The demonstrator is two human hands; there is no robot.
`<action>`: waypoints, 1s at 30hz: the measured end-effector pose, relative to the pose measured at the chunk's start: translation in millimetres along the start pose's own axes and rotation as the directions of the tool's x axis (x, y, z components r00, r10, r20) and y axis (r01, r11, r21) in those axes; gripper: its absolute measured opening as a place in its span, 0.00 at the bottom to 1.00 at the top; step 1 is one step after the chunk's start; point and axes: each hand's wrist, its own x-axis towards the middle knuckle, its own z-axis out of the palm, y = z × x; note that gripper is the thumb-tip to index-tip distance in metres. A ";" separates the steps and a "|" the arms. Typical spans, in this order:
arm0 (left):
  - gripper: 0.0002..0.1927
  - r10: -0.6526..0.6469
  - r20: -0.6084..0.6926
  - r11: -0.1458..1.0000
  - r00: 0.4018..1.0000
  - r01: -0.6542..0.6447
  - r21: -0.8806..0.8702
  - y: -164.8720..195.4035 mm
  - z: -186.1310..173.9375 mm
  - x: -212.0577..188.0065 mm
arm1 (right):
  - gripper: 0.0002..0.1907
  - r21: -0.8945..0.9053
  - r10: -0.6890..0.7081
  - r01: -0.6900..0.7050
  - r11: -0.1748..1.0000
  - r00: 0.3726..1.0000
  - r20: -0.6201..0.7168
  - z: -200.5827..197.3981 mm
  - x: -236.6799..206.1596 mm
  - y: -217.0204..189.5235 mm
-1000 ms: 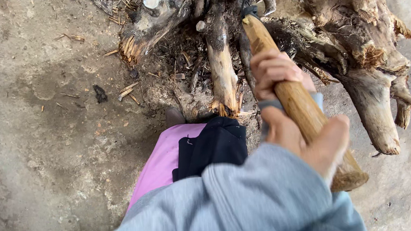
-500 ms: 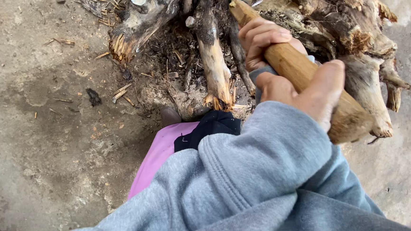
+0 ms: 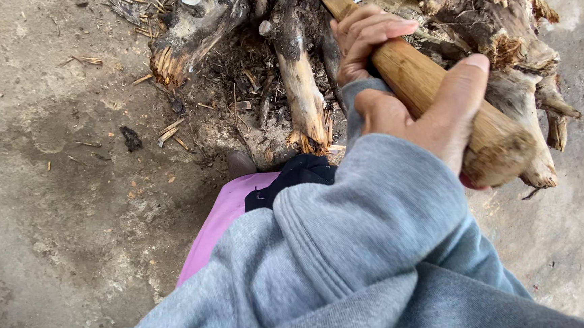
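Against the stump (image 3: 501,56) at the top edge of the ground (image 3: 71,198), the wooden handle (image 3: 429,88) runs from the root mass down toward the viewer. Both hands are clamped on it. One hand (image 3: 365,34) grips high, near the tool head, which is mostly out of view. The other hand (image 3: 424,112) grips near the butt end, thumb laid along the wood. Which hand is left or right cannot be told with certainty; grey sleeves (image 3: 378,246) cover both arms.

To do this well, judged from the grip: keep the hands well apart for leverage, wrists straight, and the foot (image 3: 240,164) by the roots (image 3: 300,82) clear of the tool's path.
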 end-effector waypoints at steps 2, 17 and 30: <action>0.45 0.005 -0.012 1.000 1.000 -0.005 0.026 1.6 -1.7 -7.8 | 0.30 -0.003 0.005 -0.005 1.000 1.000 -0.002 2.6 -1.3 1.6; 0.48 -0.061 0.024 0.985 0.998 0.064 -0.157 61.8 -9.4 22.3 | 0.26 -0.054 0.080 -0.087 0.995 0.990 -0.117 -5.7 34.4 -26.3; 0.49 -0.143 -0.033 0.983 0.989 0.138 -0.120 56.3 -15.9 34.1 | 0.22 -0.301 0.105 -0.233 0.925 0.916 -0.386 -26.2 97.6 -93.9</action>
